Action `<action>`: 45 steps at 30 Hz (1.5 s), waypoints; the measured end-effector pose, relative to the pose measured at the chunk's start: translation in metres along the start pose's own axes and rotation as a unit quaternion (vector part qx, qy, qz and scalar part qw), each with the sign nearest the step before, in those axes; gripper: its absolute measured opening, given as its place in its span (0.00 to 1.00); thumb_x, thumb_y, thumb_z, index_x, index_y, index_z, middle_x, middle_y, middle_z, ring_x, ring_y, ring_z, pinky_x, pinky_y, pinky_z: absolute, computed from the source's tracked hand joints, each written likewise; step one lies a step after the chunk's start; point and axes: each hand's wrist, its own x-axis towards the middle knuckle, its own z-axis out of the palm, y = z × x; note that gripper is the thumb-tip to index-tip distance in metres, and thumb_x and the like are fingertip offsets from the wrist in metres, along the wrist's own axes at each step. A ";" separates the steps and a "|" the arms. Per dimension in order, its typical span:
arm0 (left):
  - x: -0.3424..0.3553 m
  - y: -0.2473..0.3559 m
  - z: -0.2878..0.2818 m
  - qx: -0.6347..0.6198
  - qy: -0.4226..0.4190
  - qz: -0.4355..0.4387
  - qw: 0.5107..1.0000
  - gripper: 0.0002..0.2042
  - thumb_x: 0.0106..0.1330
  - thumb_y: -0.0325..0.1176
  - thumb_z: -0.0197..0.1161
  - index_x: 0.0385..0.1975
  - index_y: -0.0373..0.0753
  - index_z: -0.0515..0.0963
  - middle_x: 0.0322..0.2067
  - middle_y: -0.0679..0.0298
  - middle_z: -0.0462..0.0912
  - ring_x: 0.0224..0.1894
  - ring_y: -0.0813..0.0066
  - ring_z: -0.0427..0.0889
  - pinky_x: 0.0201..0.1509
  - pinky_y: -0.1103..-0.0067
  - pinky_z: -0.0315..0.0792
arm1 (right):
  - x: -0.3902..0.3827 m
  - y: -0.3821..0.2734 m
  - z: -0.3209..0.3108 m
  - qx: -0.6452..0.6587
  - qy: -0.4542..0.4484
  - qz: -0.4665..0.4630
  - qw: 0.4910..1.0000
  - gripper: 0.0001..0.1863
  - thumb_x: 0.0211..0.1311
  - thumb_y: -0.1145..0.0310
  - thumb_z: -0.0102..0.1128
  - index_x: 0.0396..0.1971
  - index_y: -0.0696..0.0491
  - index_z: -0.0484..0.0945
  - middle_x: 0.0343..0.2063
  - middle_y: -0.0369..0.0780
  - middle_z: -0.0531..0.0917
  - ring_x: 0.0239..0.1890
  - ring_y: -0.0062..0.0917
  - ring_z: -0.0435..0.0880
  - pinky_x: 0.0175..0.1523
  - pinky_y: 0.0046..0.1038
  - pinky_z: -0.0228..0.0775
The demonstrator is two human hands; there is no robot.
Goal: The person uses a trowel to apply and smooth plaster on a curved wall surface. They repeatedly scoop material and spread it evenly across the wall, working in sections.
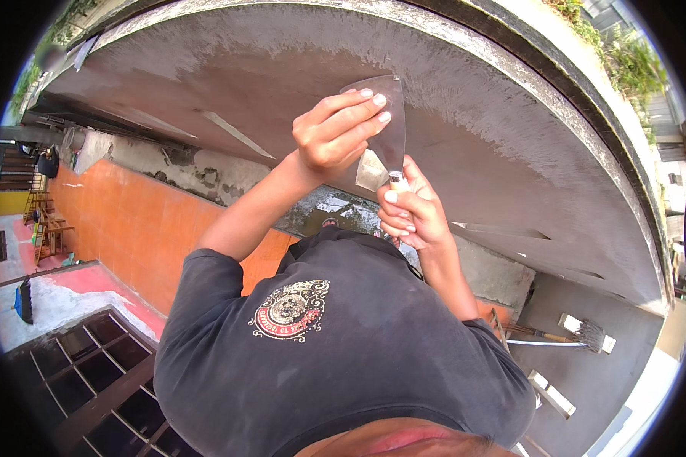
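A wide putty knife (391,135) with a dark, flared blade is held up in front of the grey wall (465,99). My right hand (415,207) is closed round its pale handle, thumb along the near side. My left hand (339,129) lies over the blade, fingers together and fingertips pressing on its face; the thumb is hidden. Beside the handle shows a flat, pale, four-sided piece (371,172), and I cannot tell what it belongs to. The blade's wide edge is up against the wall or very close to it. Around it the coating looks smooth below and streaky above.
The wall's rough top ledge (320,6) curves above. A wet walkway (331,209) runs below, beside an orange surface (129,221). At the right, a brush-like tool (589,335) lies by pale blocks. A dark window grid (84,365) is at lower left, wooden chairs (49,228) beyond it.
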 end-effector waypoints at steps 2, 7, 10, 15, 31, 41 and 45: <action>0.002 -0.003 -0.001 0.014 0.014 -0.055 0.998 0.17 0.38 0.13 0.63 0.29 0.39 0.87 0.38 0.64 0.89 0.43 0.66 0.87 0.48 0.73 0.84 | 0.000 0.000 0.002 0.011 0.047 -0.001 0.999 0.20 0.68 0.80 0.50 0.55 0.45 0.63 0.16 0.32 0.64 0.10 0.10 0.55 0.14 0.16 0.46; 0.005 -0.005 -0.003 -0.034 -0.011 0.048 0.998 0.17 0.38 0.15 0.64 0.30 0.39 0.87 0.38 0.63 0.89 0.43 0.67 0.87 0.47 0.75 0.85 | -0.001 0.001 0.004 0.042 -0.008 0.008 0.999 0.21 0.67 0.80 0.51 0.56 0.42 0.63 0.17 0.32 0.64 0.10 0.11 0.56 0.14 0.17 0.47; 0.004 -0.004 -0.002 -0.002 0.012 0.001 1.000 0.17 0.38 0.15 0.63 0.29 0.39 0.87 0.38 0.64 0.89 0.43 0.67 0.87 0.47 0.75 0.85 | -0.002 0.003 0.001 0.045 0.028 0.010 0.999 0.25 0.67 0.80 0.51 0.60 0.40 0.62 0.17 0.32 0.64 0.10 0.12 0.56 0.14 0.17 0.47; -0.006 0.005 0.000 -0.036 -0.028 0.021 0.999 0.17 0.37 0.17 0.65 0.29 0.40 0.87 0.36 0.65 0.89 0.42 0.69 0.87 0.48 0.75 0.85 | -0.007 0.010 -0.008 0.056 0.002 0.010 0.998 0.26 0.67 0.79 0.51 0.62 0.42 0.61 0.17 0.33 0.65 0.11 0.11 0.57 0.15 0.17 0.48; -0.009 0.001 0.002 -0.015 -0.029 0.000 0.999 0.12 0.42 0.20 0.67 0.29 0.39 0.87 0.36 0.64 0.89 0.41 0.69 0.87 0.47 0.75 0.85 | -0.008 0.014 -0.009 0.076 0.003 0.007 0.997 0.30 0.67 0.79 0.51 0.66 0.43 0.57 0.16 0.32 0.64 0.09 0.11 0.56 0.14 0.17 0.47; 0.002 0.005 0.005 -0.017 -0.028 0.037 0.999 0.08 0.48 0.22 0.68 0.29 0.40 0.88 0.36 0.66 0.89 0.41 0.70 0.87 0.47 0.75 0.85 | -0.008 0.009 -0.011 0.073 -0.061 -0.017 0.995 0.30 0.68 0.79 0.51 0.66 0.42 0.58 0.18 0.33 0.65 0.11 0.11 0.58 0.15 0.16 0.48; 0.005 0.006 0.007 -0.004 -0.020 0.008 1.000 0.09 0.48 0.23 0.69 0.30 0.40 0.88 0.37 0.65 0.89 0.42 0.70 0.87 0.47 0.74 0.85 | -0.013 0.009 -0.016 0.083 -0.017 -0.009 0.996 0.30 0.68 0.79 0.51 0.66 0.42 0.58 0.17 0.33 0.65 0.11 0.10 0.57 0.15 0.16 0.49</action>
